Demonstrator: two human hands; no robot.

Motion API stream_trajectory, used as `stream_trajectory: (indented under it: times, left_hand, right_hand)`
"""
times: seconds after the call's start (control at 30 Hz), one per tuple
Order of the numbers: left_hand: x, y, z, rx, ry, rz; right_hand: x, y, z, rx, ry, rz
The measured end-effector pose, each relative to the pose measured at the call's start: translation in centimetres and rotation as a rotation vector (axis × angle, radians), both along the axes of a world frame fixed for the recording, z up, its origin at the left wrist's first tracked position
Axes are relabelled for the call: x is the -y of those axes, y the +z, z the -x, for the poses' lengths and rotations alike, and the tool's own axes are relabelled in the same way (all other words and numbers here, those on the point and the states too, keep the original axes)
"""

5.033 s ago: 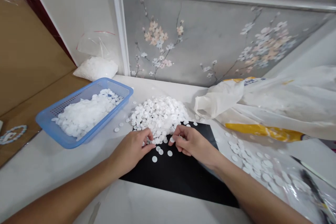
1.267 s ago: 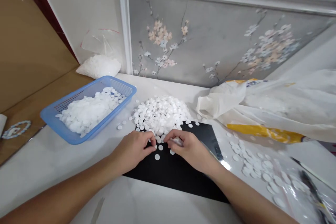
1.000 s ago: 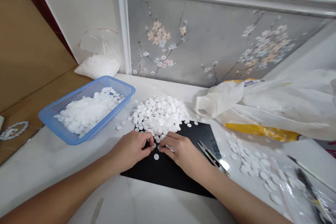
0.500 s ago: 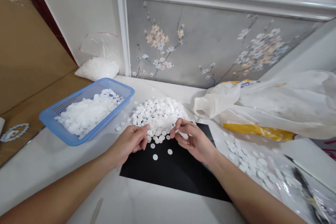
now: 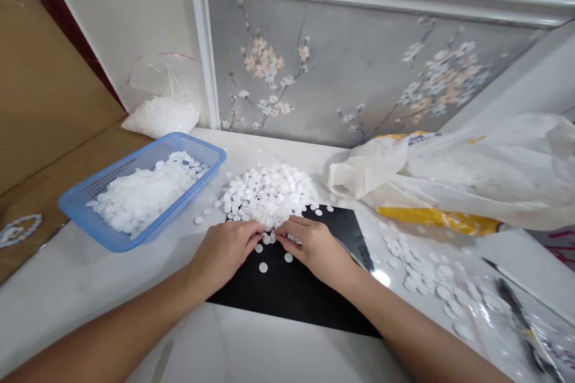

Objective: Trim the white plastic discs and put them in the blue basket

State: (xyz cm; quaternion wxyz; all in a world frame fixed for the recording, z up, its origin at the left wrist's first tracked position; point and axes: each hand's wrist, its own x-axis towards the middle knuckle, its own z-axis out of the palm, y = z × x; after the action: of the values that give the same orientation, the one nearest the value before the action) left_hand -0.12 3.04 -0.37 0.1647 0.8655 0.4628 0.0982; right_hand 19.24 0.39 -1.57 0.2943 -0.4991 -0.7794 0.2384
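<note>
left hand [image 5: 224, 249] — pinched narrow on discs [image 5: 263, 267] | right hand [image 5: 314, 248] — same, near edge of pile [image 5: 269, 191] | likely best: single discs, over mat [image 5: 291, 296]

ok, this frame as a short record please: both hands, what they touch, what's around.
left hand: fingers curled, tips at near edge of heap of small white round discs; grip unclear
right hand: same edge, tips close to the left's; grip unclear
under hands: flat black rectangular mat, few loose discs on it
left of heap: blue perforated plastic basket holding white pieces
right of heap: crumpled white and yellow plastic bag
surface: white table
</note>
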Motion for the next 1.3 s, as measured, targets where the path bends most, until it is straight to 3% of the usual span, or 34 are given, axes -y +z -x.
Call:
stream_trajectory:
  times: [0.17, 0.4, 0.73, 1.13, 1.3]
  left_hand:
    - [0.6, 1.2, 0.7, -0.058, -0.018, -0.027]
    - [1.0, 2.1, 1.4, -0.206, -0.198, 0.072]
    - [-0.3, 2.2, 1.7, 0.078, 0.098, 0.392]
    - [-0.3, 1.9, 1.7, 0.07, 0.11, 0.341]
    - [-0.3, 1.7, 1.8, 0.121, 0.101, 0.314]
  right_hand:
    - [0.4, 0.7, 0.3, -0.098, -0.094, 0.267]
    - [1.0, 1.1, 0.5, -0.051, 0.138, 0.268]
    - [0.4, 1.4, 0.1, -0.098, -0.147, 0.477]
    - [0.2, 1.0, 0.1, -0.051, -0.183, 0.434]
    - [0.4, 0.9, 0.2, -0.183, -0.176, 0.433]
